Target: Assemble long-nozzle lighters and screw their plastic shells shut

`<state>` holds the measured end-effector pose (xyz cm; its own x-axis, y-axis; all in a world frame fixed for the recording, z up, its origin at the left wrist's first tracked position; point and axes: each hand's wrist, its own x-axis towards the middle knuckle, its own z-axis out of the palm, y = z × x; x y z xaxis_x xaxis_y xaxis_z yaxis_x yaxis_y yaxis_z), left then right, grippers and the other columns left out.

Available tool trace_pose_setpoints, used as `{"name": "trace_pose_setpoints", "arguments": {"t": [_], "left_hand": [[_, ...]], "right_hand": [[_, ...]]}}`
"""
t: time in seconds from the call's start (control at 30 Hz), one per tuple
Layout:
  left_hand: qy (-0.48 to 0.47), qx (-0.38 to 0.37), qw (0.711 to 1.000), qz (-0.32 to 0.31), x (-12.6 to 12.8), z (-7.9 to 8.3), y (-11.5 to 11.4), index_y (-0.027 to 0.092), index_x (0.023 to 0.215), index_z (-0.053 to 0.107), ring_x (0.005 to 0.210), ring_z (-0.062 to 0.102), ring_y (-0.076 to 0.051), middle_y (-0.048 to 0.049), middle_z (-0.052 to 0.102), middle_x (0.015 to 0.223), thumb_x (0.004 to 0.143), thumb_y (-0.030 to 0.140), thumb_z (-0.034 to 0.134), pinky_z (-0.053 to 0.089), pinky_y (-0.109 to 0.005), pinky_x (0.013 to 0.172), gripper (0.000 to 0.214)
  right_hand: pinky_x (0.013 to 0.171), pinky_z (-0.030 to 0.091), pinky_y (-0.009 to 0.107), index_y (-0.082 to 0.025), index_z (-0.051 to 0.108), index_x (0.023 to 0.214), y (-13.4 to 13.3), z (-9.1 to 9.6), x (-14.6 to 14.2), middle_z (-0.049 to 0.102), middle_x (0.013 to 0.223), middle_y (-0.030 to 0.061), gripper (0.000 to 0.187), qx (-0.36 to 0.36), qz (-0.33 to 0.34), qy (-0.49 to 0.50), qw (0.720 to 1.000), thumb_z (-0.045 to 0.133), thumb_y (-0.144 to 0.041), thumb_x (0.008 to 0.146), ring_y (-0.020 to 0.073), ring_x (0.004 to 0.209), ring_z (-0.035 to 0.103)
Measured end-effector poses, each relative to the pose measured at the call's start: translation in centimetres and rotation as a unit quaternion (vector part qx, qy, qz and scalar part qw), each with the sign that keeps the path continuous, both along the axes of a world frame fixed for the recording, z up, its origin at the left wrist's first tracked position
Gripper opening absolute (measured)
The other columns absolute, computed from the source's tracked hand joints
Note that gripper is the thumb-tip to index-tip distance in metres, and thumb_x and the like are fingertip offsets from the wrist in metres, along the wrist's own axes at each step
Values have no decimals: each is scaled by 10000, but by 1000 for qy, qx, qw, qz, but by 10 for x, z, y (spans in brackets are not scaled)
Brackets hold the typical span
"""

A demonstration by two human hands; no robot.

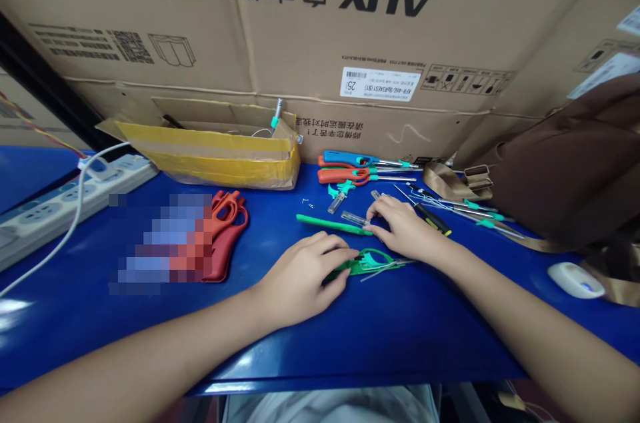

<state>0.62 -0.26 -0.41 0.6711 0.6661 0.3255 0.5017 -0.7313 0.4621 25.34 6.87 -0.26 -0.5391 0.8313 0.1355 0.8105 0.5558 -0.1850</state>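
Observation:
My left hand [303,278] rests on the blue table [150,316] with its fingers curled over a green plastic lighter shell [373,262] that has thin metal wire sticking out to the right. My right hand [400,228] lies just beyond it, fingers pinched on a small clear tube piece [356,218] next to a long green stick [333,224]. The two hands are almost touching.
A blue long-nosed lighter [357,158] and a red one [350,175] lie behind, with several metal rods and teal-tipped parts [475,210] to the right. An open cardboard tray [220,150], red plastic shells [227,230], a power strip [65,200], a brown bag [565,170] and a white mouse [575,279] surround them.

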Motion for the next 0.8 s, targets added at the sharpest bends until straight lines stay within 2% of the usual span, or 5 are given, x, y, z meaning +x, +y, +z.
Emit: {"name": "trace_pose_setpoints", "arguments": {"t": [0.1, 0.27, 0.43, 0.63, 0.8], "left_hand": [[-9, 5, 1000, 4, 0, 0, -1, 177, 1277, 658, 1069, 616, -236, -93, 679, 1158, 1001, 202, 509, 546, -404, 957, 315], [-41, 28, 998, 31, -1, 0, -3, 203, 1360, 586, 1151, 591, -250, -104, 632, 1288, 985, 188, 535, 524, -435, 1007, 379], [-46, 50, 995, 69, -2, 2, -2, 212, 1408, 515, 1226, 541, -279, -131, 577, 1361, 976, 195, 564, 488, -487, 1031, 435], [-35, 32, 997, 57, -2, 3, -1, 207, 1286, 594, 1114, 560, -257, -81, 680, 1221, 1009, 298, 586, 477, -434, 955, 291], [-35, 5, 998, 42, -2, 2, -1, 192, 1092, 636, 894, 584, -206, -36, 710, 961, 1042, 206, 487, 465, -353, 811, 158]], "right_hand": [[943, 432, 483, -208, 573, 970, 1, 5, 1, 679, 1060, 99, 54, 4, -9, 7, 1000, 591, -259, 964, 302, 1089, 624], [882, 447, 440, -209, 584, 944, -13, 28, -1, 692, 964, 77, 87, 7, -4, 27, 1000, 583, -290, 977, 265, 945, 648], [783, 497, 353, -227, 621, 941, -36, 37, -15, 689, 902, 44, 103, -82, 32, 144, 986, 570, -308, 979, 207, 835, 638], [829, 529, 309, -243, 633, 1023, -50, 37, -22, 685, 938, 8, 93, -180, 68, 254, 948, 591, -313, 978, 167, 870, 641], [805, 522, 292, -233, 635, 1044, -52, 34, -21, 680, 910, 3, 89, -153, 114, 279, 941, 618, -280, 970, 149, 834, 634]]}}
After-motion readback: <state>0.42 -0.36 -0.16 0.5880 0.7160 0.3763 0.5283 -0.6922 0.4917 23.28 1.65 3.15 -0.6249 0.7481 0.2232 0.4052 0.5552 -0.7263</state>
